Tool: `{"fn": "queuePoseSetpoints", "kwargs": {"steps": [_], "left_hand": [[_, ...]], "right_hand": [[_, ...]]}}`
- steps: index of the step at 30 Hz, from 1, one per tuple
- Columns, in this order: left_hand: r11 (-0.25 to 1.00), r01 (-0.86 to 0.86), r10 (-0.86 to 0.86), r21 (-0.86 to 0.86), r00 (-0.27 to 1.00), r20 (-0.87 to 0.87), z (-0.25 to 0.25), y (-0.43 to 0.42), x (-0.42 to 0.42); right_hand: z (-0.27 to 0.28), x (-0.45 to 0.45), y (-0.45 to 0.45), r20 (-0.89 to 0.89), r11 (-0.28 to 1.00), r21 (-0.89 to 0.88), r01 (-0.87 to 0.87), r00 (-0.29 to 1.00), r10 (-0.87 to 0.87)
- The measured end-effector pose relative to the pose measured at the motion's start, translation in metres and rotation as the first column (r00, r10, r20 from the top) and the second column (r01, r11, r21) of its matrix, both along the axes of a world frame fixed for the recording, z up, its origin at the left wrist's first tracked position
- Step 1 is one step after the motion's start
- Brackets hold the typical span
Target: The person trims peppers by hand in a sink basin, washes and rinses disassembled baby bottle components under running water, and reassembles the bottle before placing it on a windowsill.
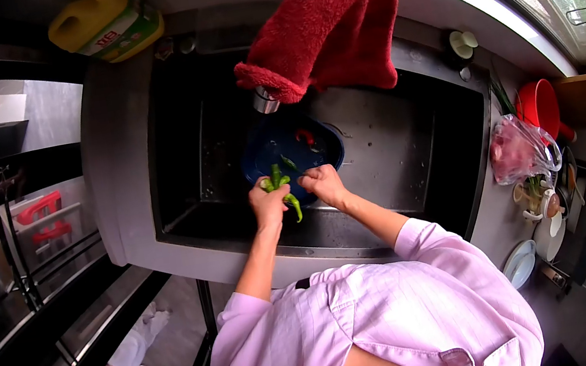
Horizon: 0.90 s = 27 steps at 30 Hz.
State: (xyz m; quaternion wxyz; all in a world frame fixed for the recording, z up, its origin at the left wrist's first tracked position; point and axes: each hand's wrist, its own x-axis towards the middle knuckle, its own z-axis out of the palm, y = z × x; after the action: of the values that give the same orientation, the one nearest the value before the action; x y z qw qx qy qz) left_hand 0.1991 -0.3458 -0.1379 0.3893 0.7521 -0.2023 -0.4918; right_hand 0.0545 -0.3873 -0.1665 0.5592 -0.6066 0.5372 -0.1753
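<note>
My left hand (269, 204) is closed around several long green chili peppers (278, 180), their ends sticking out above and below the fingers. Close beside it, my right hand (323, 184) is curled at the near right rim of a dark blue basin (256, 160); its fingertips are pinched, and what they hold, if anything, is too small to make out. A dark green pepper (289, 162) shows just above the gap between both hands. Inside the basin is a red chili pepper (305, 137). The basin stands in the sink (387, 144) beneath the tap's metal end (264, 101).
A red cloth (335, 17) covers the tap. A yellow jug (104, 24) stands at the back left. On the right counter are a plastic bag with pinkish contents (516, 149), a red container (538, 109) and plates (521, 263). Another person (134, 347) is at lower left.
</note>
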Motion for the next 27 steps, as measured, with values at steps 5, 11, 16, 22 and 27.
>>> {"fn": "queuePoseSetpoints", "kwargs": {"steps": [5, 11, 16, 22, 27], "left_hand": [[0.971, -0.205, 0.232, 0.121, 0.927, -0.295, 0.004, 0.001, 0.028], [0.963, -0.218, 0.265, 0.158, 0.871, -0.414, 0.001, 0.005, 0.036], [0.963, -0.208, 0.268, 0.174, 0.828, -0.492, 0.005, 0.003, 0.037], [0.966, -0.209, 0.257, 0.154, 0.853, -0.453, 0.01, 0.004, 0.043], [0.953, -0.27, 0.302, 0.137, 0.843, -0.446, 0.003, 0.007, 0.052]], "right_hand": [[-0.006, -0.01, -0.018, 0.128, 0.821, 0.504, 0.268, 0.917, -0.378], [-0.066, 0.006, -0.034, -0.161, 0.993, 0.1, -0.066, 0.984, 0.081], [-0.083, 0.033, -0.014, -0.456, 0.935, -0.04, -0.352, 0.839, 0.296], [-0.071, 0.052, -0.002, -0.366, 0.899, -0.058, -0.434, 0.847, 0.385], [-0.09, 0.079, 0.001, -0.182, 0.971, -0.005, -0.239, 0.955, 0.235]]}}
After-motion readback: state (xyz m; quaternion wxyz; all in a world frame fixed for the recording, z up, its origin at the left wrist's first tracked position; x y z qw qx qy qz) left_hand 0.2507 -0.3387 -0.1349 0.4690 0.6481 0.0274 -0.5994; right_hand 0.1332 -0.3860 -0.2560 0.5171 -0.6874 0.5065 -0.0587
